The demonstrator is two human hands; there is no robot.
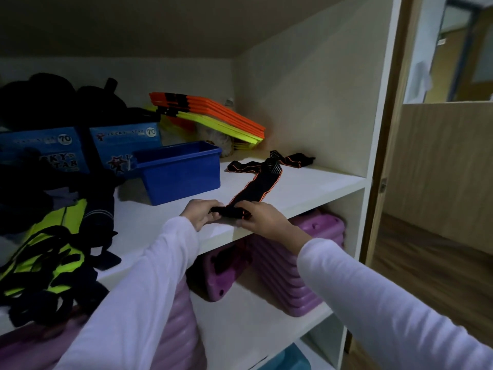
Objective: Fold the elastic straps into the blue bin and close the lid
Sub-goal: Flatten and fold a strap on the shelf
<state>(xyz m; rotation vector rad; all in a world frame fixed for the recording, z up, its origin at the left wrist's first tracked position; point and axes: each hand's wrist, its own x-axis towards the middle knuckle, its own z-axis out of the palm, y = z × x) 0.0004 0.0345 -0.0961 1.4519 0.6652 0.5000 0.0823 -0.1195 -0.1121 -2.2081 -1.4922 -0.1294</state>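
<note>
A black elastic strap with orange edges (256, 185) lies on the white shelf (306, 188), running from the front edge back toward the wall. My left hand (201, 213) and my right hand (260, 217) both pinch its near end at the shelf's front edge, where the end is folded over. More strap (293, 160) lies crumpled farther back, to the right. The open blue bin (181, 172) stands just left of the strap, apart from it. No lid is in sight.
Blue printed boxes (125, 145) and dark gear sit behind the bin. Orange and yellow flat hurdles (213, 113) lean at the back. Neon-yellow vests with black straps (48, 252) pile at the left. Purple plastic steps (293, 265) fill the shelf below. A cabinet wall (320, 89) closes the right side.
</note>
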